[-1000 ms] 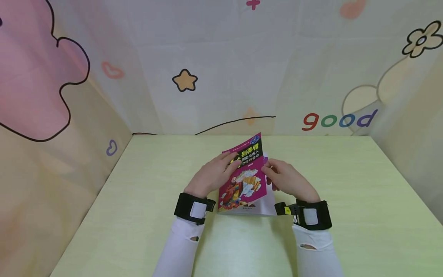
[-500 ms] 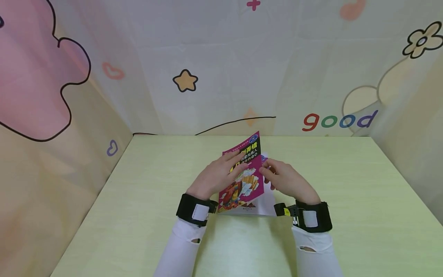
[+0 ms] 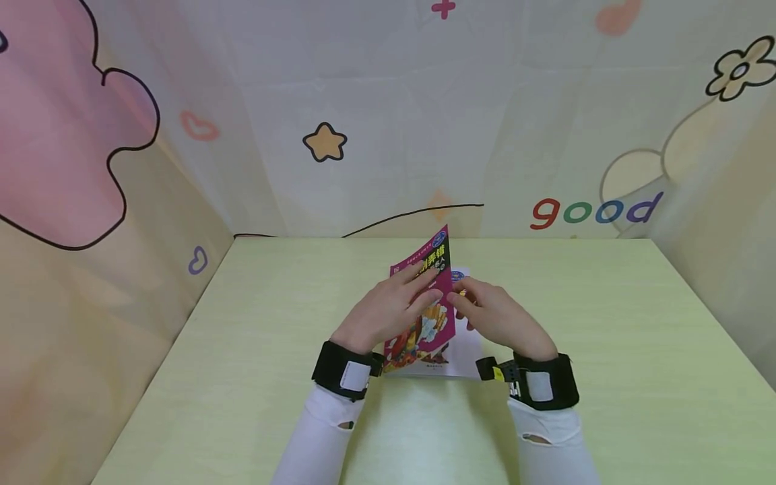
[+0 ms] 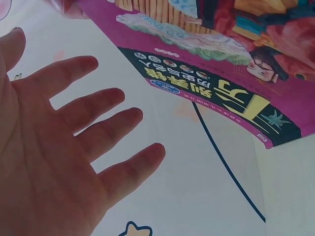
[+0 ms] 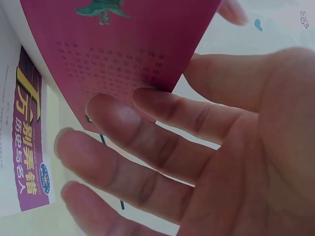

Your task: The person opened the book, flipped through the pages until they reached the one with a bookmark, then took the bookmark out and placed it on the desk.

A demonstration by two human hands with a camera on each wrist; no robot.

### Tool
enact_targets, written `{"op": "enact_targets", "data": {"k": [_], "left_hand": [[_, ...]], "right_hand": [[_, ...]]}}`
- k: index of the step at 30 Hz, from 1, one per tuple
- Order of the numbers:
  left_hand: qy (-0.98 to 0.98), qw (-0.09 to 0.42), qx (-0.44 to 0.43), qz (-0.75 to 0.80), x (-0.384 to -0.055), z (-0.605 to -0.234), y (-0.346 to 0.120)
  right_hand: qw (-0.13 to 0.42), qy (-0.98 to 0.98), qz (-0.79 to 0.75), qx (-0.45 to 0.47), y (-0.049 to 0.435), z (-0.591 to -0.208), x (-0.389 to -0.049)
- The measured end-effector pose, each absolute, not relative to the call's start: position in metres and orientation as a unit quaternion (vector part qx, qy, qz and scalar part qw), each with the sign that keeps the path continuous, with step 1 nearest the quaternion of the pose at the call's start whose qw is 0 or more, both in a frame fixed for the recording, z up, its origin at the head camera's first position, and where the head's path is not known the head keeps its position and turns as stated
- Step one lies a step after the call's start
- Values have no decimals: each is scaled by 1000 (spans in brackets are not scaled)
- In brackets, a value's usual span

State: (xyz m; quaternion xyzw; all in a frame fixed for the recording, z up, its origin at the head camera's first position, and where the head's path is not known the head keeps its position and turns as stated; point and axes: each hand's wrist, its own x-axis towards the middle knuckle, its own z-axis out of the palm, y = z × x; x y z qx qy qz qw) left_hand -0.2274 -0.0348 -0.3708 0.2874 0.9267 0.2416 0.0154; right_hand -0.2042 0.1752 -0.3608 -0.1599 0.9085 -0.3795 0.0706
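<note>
The table (image 3: 642,350) is blocked centrally by the raised cover (image 3: 434,329), left hand (image 3: 388,311) and right hand (image 3: 503,315); passage is offered at either side. The rear is barred by a backdrop (image 3: 394,148).

This looks like a small tabletop recording booth. A pale green table (image 3: 242,377) spans it, and a creased, printed backdrop (image 3: 406,141) rises at its far edge, with printed sides closing in at left and right. The print is nursery-like: an orange star (image 3: 325,142), an outlined flower (image 3: 720,83), a pink cloud-like shape (image 3: 54,135) and multicoloured lettering (image 3: 543,213) reading "good". Black wristbands (image 3: 327,367) bearing small devices also suit recording. The surrounding building cannot be told.
</note>
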Motion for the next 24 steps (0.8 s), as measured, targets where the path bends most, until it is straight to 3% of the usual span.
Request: {"op": "enact_targets", "data": {"k": [20, 24], "left_hand": [[896, -74, 384, 212, -214, -366, -16], [877, -94, 416, 223, -213, -368, -10]], "right_hand": [[47, 901, -388, -186, 164, -361, -197], [19, 900, -370, -230, 162, -363, -197]]}}
